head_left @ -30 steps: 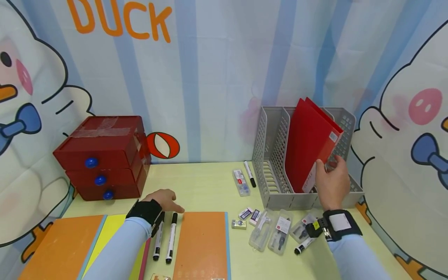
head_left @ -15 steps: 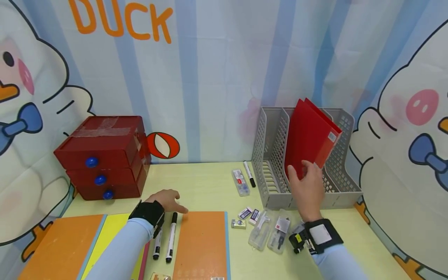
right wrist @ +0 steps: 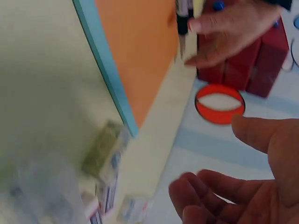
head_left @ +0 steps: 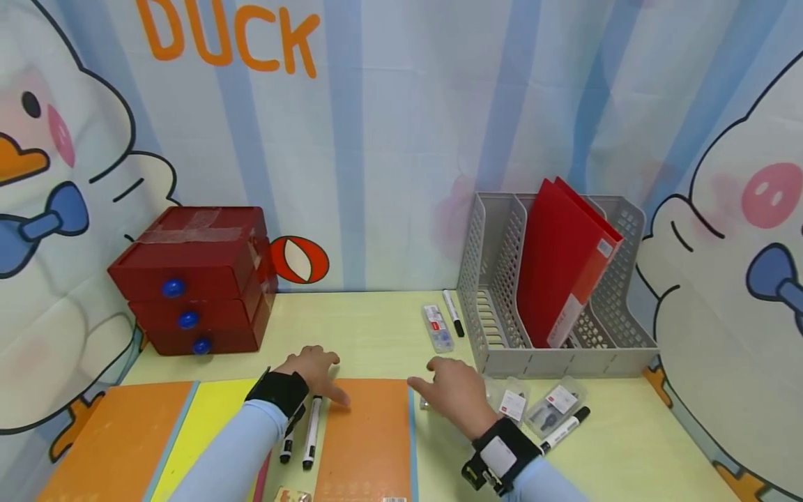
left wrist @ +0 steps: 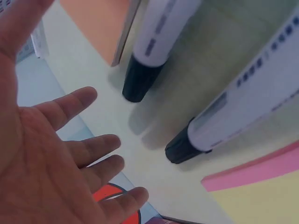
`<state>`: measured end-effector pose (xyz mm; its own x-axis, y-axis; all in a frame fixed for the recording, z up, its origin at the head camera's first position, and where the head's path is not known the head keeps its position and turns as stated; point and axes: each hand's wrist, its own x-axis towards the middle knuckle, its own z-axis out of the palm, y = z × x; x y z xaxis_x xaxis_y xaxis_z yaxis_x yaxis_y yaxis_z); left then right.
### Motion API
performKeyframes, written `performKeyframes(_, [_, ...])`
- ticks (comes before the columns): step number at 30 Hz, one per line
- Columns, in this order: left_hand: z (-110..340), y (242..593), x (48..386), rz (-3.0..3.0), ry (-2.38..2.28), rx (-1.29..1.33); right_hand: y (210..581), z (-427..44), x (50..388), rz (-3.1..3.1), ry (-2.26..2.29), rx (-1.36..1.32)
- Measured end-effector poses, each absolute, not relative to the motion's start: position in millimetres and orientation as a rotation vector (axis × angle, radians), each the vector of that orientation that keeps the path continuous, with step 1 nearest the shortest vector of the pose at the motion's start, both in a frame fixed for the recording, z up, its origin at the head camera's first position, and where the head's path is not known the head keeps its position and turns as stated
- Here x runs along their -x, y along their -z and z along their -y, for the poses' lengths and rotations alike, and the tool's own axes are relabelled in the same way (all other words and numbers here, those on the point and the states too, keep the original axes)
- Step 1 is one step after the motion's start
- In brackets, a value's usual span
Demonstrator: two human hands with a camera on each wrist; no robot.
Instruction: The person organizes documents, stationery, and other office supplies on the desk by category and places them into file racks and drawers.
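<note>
An orange book [head_left: 370, 439] with a blue edge lies at the front middle of the table. My left hand [head_left: 311, 373] is over its upper left corner, thumb near the cover, fingers spread; contact cannot be told. In the left wrist view the left hand [left wrist: 60, 163] holds nothing beside two black-capped markers [left wrist: 145, 65]. My right hand [head_left: 459, 396] hovers just right of the book's upper right corner, and the right wrist view shows that hand [right wrist: 243, 177] with thumb and fingers apart and nothing between them. Two red folders [head_left: 555, 258] lean in the grey rack.
The grey rack [head_left: 564, 362] stands at the back right, a dark red drawer box [head_left: 194, 279] at the back left. Orange [head_left: 119, 439] and yellow [head_left: 201, 425] books lie front left. Clear cases [head_left: 555, 406] and a marker [head_left: 564, 431] lie right of my right hand.
My right hand has let go of the red folders and moved left and down from the rack toward the orange book. My left hand has shifted slightly right. The folders remain leaning in the rack.
</note>
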<state>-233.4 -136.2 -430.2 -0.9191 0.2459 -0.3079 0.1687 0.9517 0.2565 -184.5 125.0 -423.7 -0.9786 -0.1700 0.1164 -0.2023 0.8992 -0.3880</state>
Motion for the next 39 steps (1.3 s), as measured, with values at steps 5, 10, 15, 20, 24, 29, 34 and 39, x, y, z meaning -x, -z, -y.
performKeyframes(5, [132, 438, 230, -2.748, -0.297, -0.336, 437, -104, 170, 3.116, -0.548, -0.375])
performKeyframes(10, [130, 444, 222, -2.72, -0.353, -0.274, 448, -92, 165, 3.222, -0.442, -0.364])
performKeyframes(15, [128, 446, 222, -2.737, -0.347, -0.314, 457, -90, 168, 3.242, -0.429, -0.323])
performKeyframes(20, [127, 446, 226, -2.771, -0.32, -0.385, 463, -89, 173, 3.233, -0.518, -0.239])
performKeyframes(24, [125, 446, 229, -2.786, -0.305, -0.373, 465, -91, 173, 3.171, -0.669, -0.256])
performKeyframes(29, [125, 446, 232, -2.796, -0.282, -0.37, 465, -96, 172, 3.131, -0.938, -0.283])
performKeyframes(34, [127, 448, 237, -2.805, -0.293, -0.355, 464, -98, 174, 3.139, -1.191, -0.194])
performKeyframes(39, [131, 457, 241, -2.84, -0.295, -0.389, 465, -99, 174, 3.114, -1.317, -0.098])
